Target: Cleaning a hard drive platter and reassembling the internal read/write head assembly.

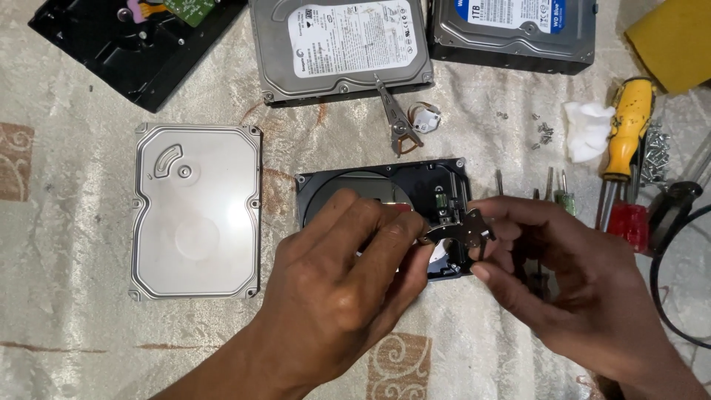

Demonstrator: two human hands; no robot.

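Observation:
An opened hard drive (415, 181) lies in the middle of the cloth, its shiny platter partly hidden by my hands. Above its right half both hands pinch a small curved metal bracket (465, 228). My left hand (348, 274) grips the bracket's left end with thumb and fingers. My right hand (563, 274) holds its right end. The drive's removed silver lid (196, 211) lies flat to the left.
Two closed hard drives (341, 44) (515, 30) and a black drive base (126, 44) lie at the back. A removed actuator arm (404, 118), loose screws (544, 132), white tissue (589, 130), a yellow screwdriver (626, 130), driver bits (555, 185) and a black cable (670, 274) sit to the right.

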